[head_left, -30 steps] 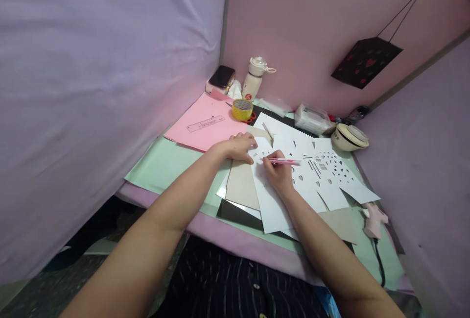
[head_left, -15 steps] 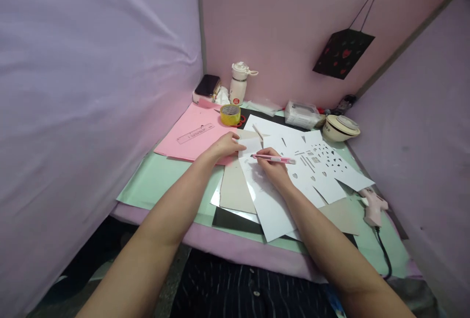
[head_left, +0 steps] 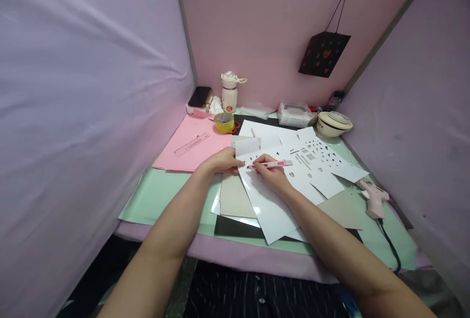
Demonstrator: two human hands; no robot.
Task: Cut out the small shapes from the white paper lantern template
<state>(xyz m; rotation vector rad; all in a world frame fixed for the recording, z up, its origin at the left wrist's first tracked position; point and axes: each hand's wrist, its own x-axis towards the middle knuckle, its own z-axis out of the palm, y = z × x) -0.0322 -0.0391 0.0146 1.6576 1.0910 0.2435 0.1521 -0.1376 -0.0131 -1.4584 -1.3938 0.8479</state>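
Observation:
A white paper sheet (head_left: 273, 217) with a few small dark cut-outs near its top lies on the layers in front of me. My left hand (head_left: 223, 160) holds this sheet by its upper left edge, thumb on top and other fingers partly hidden. The sheet's upper end (head_left: 247, 146) stands raised. Between the fingers of my right hand (head_left: 271, 173) is a slim pink craft knife (head_left: 277, 164), its tip over the sheet close to my left thumb. Beneath lies a beige board (head_left: 235, 198). To the right are white sheets with cut shapes (head_left: 308, 154), hearts among them.
Pink paper (head_left: 183, 159) with a clear ruler (head_left: 192, 144) lies left. Yellow tape (head_left: 224, 122), red-handled scissors (head_left: 236, 125), a white bottle (head_left: 229, 95), a plastic box (head_left: 294, 114) and a lidded bowl (head_left: 333, 124) stand behind. A pink glue gun (head_left: 374, 198) lies right.
My left hand has taken the sheet's edge, and the sheet's upper end has come up, showing small cut-outs. My right hand keeps the knife over the sheet. The view has shifted slightly.

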